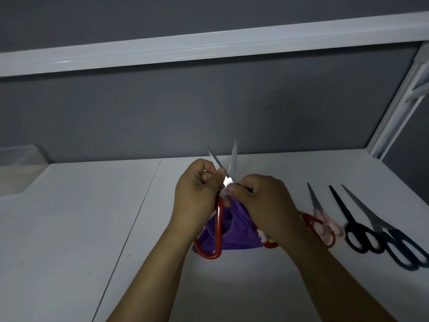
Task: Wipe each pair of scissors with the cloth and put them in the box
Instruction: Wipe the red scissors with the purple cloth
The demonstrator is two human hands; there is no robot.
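The red-handled scissors (218, 219) are held up over the tabletop (92, 217), blades spread in a V and pointing away from the person, one red loop hanging low. The left hand (197, 194) has its grip clamped on them just below the pivot, fingers curled round the top of the handle. The right hand (262, 201) pinches the purple cloth (236, 231) against the base of the right blade, and the rest of the cloth hangs beneath both hands.

The step in hand looks like wiping the blades of this first pair. To do it well, the cloth should fold over the flat of one blade and draw from pivot to tip, fingers kept behind the cutting edge, then the same on the other blade. The left grip should hold firm so the blades cannot snap together.

To the right lie pink-handled scissors (321, 212), black scissors (348, 214) and dark blue scissors (380, 226), side by side. The translucent box (21, 163) sits well apart at far left.
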